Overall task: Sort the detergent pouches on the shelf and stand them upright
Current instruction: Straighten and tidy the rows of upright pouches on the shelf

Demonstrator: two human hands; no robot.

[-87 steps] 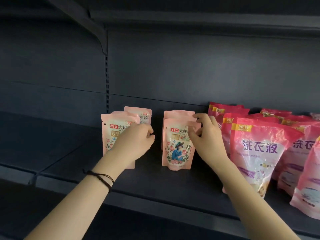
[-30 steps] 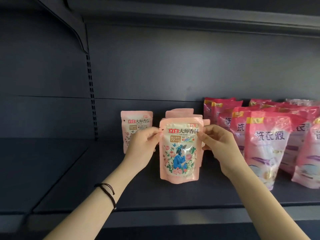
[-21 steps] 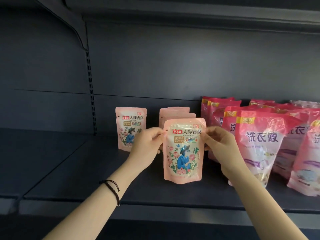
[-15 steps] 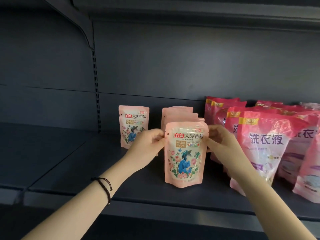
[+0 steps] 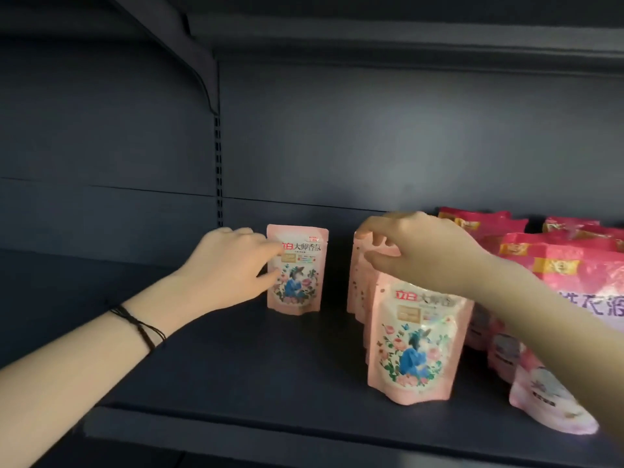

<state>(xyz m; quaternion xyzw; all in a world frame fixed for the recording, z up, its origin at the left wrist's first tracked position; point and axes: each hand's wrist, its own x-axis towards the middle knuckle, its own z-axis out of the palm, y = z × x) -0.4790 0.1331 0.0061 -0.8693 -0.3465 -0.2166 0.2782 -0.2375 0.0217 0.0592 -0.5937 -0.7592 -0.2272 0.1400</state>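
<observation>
A row of small pink detergent pouches stands upright on the dark shelf (image 5: 236, 373). The front pouch (image 5: 415, 342) stands free, with no hand on it. My right hand (image 5: 418, 251) reaches over it, thumb and forefinger pinching the top of a rear pouch (image 5: 359, 282) in that row. To the left, a lone small pink pouch (image 5: 300, 275) stands upright near the back wall. My left hand (image 5: 229, 268) grips its left edge, thumb on the front face.
Several large darker pink pouches (image 5: 557, 275) crowd the right end of the shelf, some leaning forward. A shelf bracket (image 5: 199, 72) and slotted upright (image 5: 218, 170) sit at the back. An upper shelf runs overhead.
Both hands let go of the front pouch, which now stands on the shelf. My left hand moved left to the lone pouch; my right hand moved back over the row.
</observation>
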